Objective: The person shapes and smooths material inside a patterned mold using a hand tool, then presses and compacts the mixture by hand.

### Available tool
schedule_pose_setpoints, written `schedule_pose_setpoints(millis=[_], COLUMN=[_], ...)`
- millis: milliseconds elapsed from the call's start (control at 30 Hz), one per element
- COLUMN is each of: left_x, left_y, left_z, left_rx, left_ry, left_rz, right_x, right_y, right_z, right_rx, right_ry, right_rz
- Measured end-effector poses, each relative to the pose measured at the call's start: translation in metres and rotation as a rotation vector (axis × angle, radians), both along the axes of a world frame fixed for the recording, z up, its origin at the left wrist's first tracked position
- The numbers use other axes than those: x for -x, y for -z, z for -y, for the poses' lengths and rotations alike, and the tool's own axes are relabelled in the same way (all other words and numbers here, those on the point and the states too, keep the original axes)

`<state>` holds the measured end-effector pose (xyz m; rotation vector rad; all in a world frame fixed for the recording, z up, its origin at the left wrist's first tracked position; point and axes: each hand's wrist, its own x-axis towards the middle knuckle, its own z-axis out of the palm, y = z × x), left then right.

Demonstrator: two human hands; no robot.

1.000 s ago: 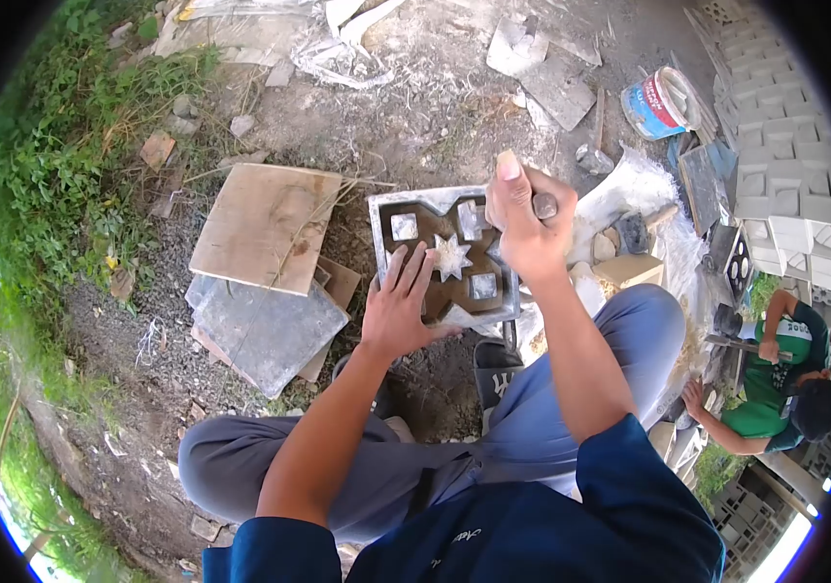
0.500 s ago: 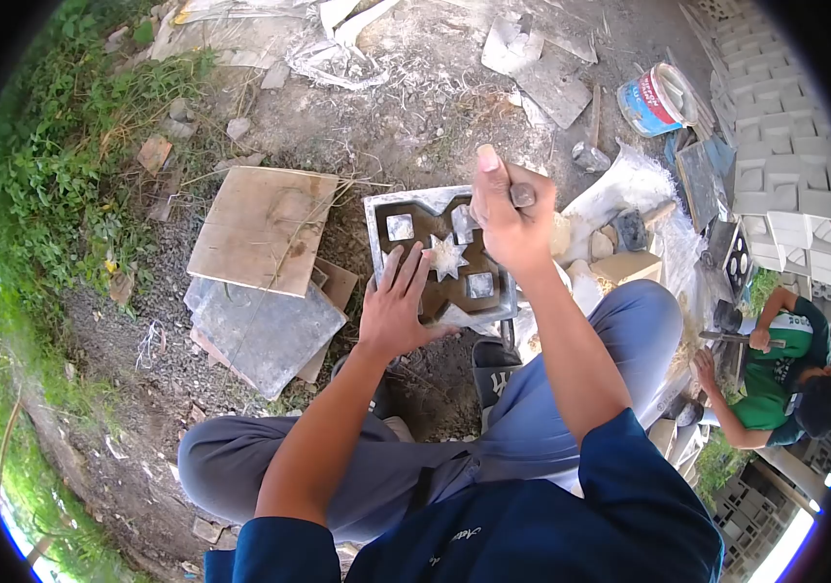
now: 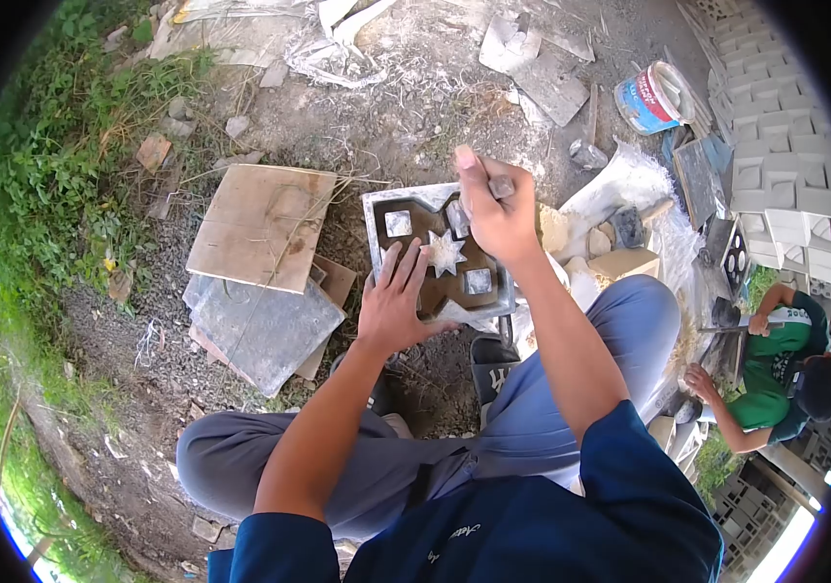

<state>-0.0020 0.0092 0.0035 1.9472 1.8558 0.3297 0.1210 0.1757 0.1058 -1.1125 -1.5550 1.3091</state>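
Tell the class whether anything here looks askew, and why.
Yes: the board stack left of the grey frame looks askew. Its wooden top board sits at a different angle from the grey board beneath, whose corners stick out.

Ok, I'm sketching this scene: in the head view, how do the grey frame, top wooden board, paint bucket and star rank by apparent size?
1. Grey frame and top wooden board: too alike to rank; the frame is partly covered.
2. Paint bucket
3. Star
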Motion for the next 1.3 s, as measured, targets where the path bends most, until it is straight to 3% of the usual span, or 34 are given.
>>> schedule_pose_setpoints(millis=[100, 200, 233, 333, 400, 467, 500, 533, 600, 667, 733, 800, 867, 900, 933, 1033, 1133, 1300], left_x=[0.000, -0.001, 0.000, 0.000, 0.000, -0.001, -0.001, 0.001, 0.001, -0.001, -0.001, 0.000, 0.000, -0.001, -0.002, -0.002, -0.001, -0.002], left_y=[0.001, -0.002, -0.003, -0.002, -0.003, -0.005, -0.004, -0.006, -0.006, 0.003, 0.002, -0.002, -0.010, -0.006, -0.006, -0.006, -0.007, -0.006], left_z=[0.006, 0.004, -0.003, 0.004, 0.005, 0.004, 0.003, -0.001, 0.003, 0.008, 0.004, 0.002, 0.002, 0.004, 0.005, 0.003, 0.004, 0.003], left_rx=[-0.026, 0.011, -0.003, 0.007, -0.021, 0.025, 0.015, 0.013, 0.056, -0.007, -0.032, -0.021, 0.070, 0.029, 0.019, -0.008, -0.004, 0.001], left_ry=[-0.010, -0.006, -0.006, -0.008, -0.016, 0.011, 0.018, 0.022, 0.007, -0.007, -0.006, 0.000, 0.013, 0.007, 0.010, 0.000, 0.018, 0.014], left_rz=[0.070, 0.030, 0.024, 0.036, 0.051, -0.025, -0.051, -0.057, -0.003, 0.064, 0.047, 0.014, -0.017, -0.001, 0.003, -0.011, -0.024, -0.043], right_x=[-0.013, -0.006, 0.000, -0.011, -0.003, -0.003, -0.006, -0.009, -0.013, -0.016, -0.002, -0.011, -0.019, -0.023, -0.010, -0.011, -0.030, -0.054], right_y=[-0.011, 0.021, 0.004, -0.021, 0.015, 0.024, 0.015, 0.004, -0.008, 0.018, 0.013, 0.006, 0.010, 0.033, 0.031, 0.007, -0.025, -0.061], right_z=[0.010, 0.003, 0.007, 0.015, 0.010, 0.000, -0.003, -0.001, 0.013, 0.016, 0.007, 0.005, 0.013, 0.008, 0.009, 0.000, 0.003, 0.003], right_rx=[-0.303, -0.142, -0.149, -0.245, -0.319, -0.006, -0.026, -0.028, -0.290, -0.197, -0.035, -0.079, -0.135, -0.164, -0.026, -0.037, 0.050, -0.062], right_ry=[-0.112, -0.052, -0.017, -0.071, 0.007, 0.027, -0.010, -0.005, -0.067, -0.086, -0.029, -0.024, -0.053, -0.124, -0.092, -0.097, -0.073, -0.103], right_rz=[-0.122, 0.041, 0.069, -0.054, -0.147, 0.044, 0.107, 0.101, -0.084, -0.134, 0.034, 0.101, -0.223, -0.172, 0.014, 0.164, -0.331, -0.604])
